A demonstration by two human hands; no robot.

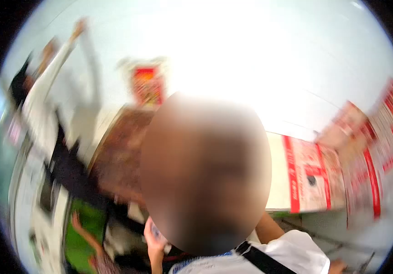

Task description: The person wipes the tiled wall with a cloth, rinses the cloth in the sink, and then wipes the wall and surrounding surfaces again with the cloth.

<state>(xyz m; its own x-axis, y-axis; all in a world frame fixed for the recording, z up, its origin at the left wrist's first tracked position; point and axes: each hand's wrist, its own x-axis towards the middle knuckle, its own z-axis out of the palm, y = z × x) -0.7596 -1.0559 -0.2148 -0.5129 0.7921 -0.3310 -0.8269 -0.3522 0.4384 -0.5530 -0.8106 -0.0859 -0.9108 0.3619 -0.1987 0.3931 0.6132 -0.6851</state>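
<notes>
Neither of my own hands can be made out in the head view. A person in a white top with a black strap stands very close in front of me, the head blurred out and covering the middle. Beside that head, a raised hand seems to hold a small object too blurred to name; whose hand it is I cannot tell. Farther left, another person's bare forearm reaches up before a green surface. Part of one more hand shows at the lower right edge.
At the left, a person in a white sleeve stretches an arm up along the pale wall. A brown surface lies behind the blurred head, near a red packet-like picture. Red-and-white printed boxes or posters stand at the right.
</notes>
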